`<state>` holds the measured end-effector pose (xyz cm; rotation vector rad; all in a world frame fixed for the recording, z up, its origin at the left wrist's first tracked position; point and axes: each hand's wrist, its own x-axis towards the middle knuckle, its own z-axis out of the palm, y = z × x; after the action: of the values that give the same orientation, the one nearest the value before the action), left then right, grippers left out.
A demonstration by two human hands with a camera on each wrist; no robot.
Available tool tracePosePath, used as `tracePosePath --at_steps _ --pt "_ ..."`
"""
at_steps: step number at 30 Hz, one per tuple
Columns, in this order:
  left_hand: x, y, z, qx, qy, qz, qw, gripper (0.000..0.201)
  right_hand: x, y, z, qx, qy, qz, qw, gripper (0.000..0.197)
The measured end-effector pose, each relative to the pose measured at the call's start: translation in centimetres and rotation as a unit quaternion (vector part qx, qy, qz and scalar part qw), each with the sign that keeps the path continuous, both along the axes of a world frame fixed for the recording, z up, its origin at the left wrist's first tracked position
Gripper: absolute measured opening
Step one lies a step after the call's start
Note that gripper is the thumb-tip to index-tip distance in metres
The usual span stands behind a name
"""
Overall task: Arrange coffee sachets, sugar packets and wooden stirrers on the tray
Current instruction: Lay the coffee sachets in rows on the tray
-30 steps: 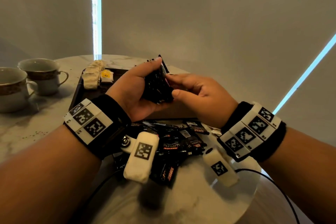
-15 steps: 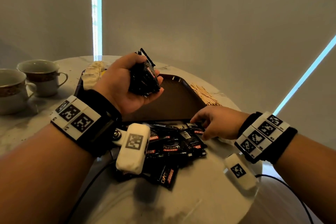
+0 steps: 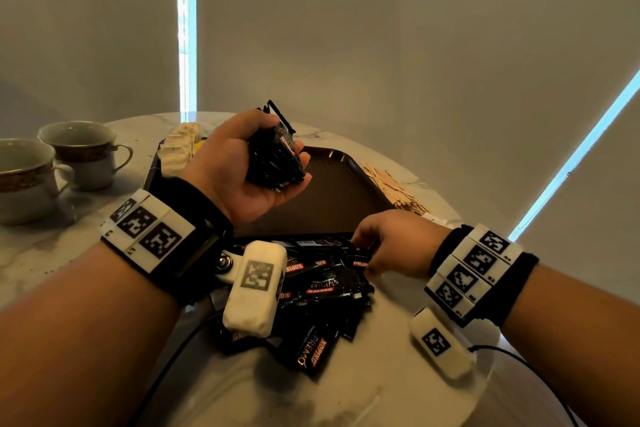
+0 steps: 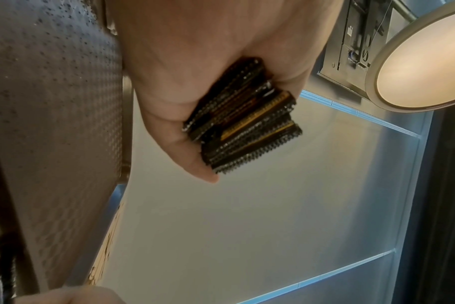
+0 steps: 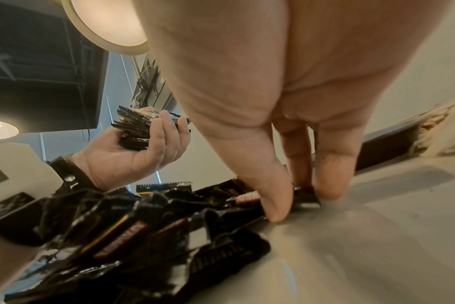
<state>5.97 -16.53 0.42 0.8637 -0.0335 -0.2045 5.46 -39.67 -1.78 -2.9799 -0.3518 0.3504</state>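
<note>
Clutching a thick stack of black coffee sachets (image 3: 275, 158) at center frame, the person's left hand (image 3: 235, 170) curls fingers and thumb around the bundle, held raised above the dark brown tray (image 3: 343, 198); the left wrist view shows the serrated sachet edges fanned between palm and thumb. Lower right of center, the right hand (image 3: 398, 243) reaches down to the loose pile of coffee sachets (image 3: 322, 291) spread on the marble table (image 3: 381, 388) just in front of the tray's near rim, and in the right wrist view its thumb and fingertips (image 5: 330, 183) pinch the end of a single sachet (image 5: 305, 198) at the pile's edge. Pale sugar packets (image 3: 178, 149) line the tray's far left corner, at upper left of the tray. Wooden stirrers (image 3: 393, 189) lie in a heap on the table just beside the tray's right rim. Two cups (image 3: 52, 166) stand at the left edge of the frame, well apart from the tray.
</note>
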Motion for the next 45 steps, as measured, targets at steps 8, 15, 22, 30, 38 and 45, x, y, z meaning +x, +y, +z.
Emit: tracePosePath --at_steps 8,15,22,30,38,45 --pt "0.2 0.3 0.0 0.001 0.001 -0.001 1.000 0.033 -0.2 -1.6 2.1 -0.026 -0.041 0.016 0.999 0.019" --pt "0.3 0.2 -0.1 0.022 0.006 -0.018 1.000 0.030 -0.9 -3.0 7.2 0.224 -0.158 -0.032 0.961 0.008" --pt "-0.1 -0.9 -0.6 0.020 -0.031 -0.061 0.997 0.036 -1.5 3.6 6.1 0.452 -0.204 0.069 0.866 0.019" --pt "0.5 -0.1 -0.7 0.002 -0.039 -0.105 0.994 0.029 -0.7 5.8 5.2 0.367 -0.211 0.179 0.888 0.021" --pt "0.4 0.4 -1.0 0.025 -0.091 -0.185 0.978 0.043 0.0 6.4 5.2 0.434 -0.089 0.183 0.878 0.055" --pt "0.9 2.5 0.9 -0.039 -0.052 -0.027 0.998 0.031 4.7 4.1 4.4 0.373 0.024 0.026 0.927 0.025"
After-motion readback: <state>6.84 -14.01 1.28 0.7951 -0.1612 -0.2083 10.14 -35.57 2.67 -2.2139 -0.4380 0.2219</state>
